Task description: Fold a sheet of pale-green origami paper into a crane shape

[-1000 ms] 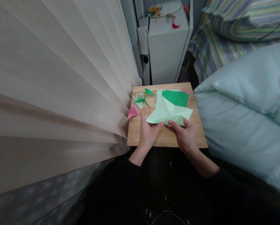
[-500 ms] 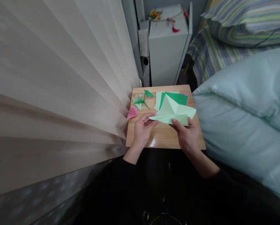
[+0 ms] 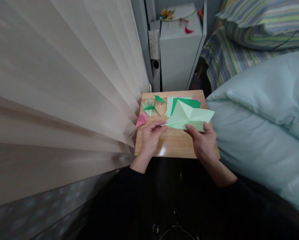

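Observation:
A creased sheet of light green paper (image 3: 183, 116), with a raised peak and a pointed left end, is held between both hands above a small wooden table (image 3: 174, 143). My left hand (image 3: 151, 135) pinches its left tip between thumb and fingers. On the near right edge, my right hand (image 3: 203, 138) grips the paper, thumb on top and fingers partly underneath. Just beyond lies a stack of square paper, a dark green sheet (image 3: 193, 102) on top. Folded green paper figures (image 3: 150, 106) and a pink folded paper piece (image 3: 141, 120) rest at the table's left.
A pale pleated curtain (image 3: 89, 83) hangs close along the left side. Light blue bedding (image 3: 259, 110) bulges against the table's right edge. Behind stands a white cabinet (image 3: 179, 60) with small ornaments on top, beside a power strip (image 3: 154, 45). A striped pillow (image 3: 264, 23) lies at upper right.
The light green paper has opened wider and tilted, its right corner moving right and upward. My right hand has shifted slightly right with it; my left hand keeps its pinch at the left tip.

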